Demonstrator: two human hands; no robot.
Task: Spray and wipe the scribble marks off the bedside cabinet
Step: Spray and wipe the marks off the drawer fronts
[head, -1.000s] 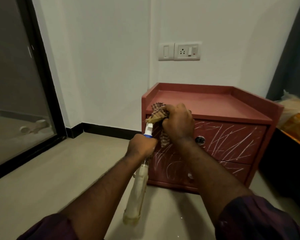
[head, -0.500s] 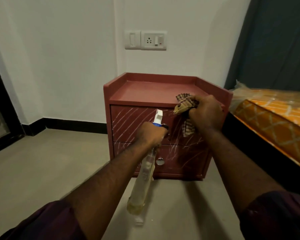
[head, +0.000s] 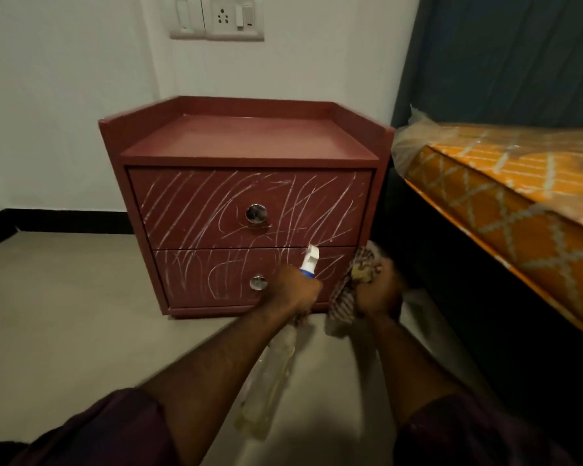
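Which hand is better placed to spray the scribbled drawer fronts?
Left: the left hand grips the clear spray bottle, nozzle toward the red lower drawer; the right hand holds a checked cloth.

Location: a bedroom in a home. A red two-drawer bedside cabinet (head: 249,146) stands against a white wall (head: 64,95), just beside an orange patterned mattress (head: 519,196) in clear plastic wrap. A switch-and-socket plate (head: 216,16) is mounted above the cabinet. A dark curtain (head: 502,55) hangs behind the mattress.
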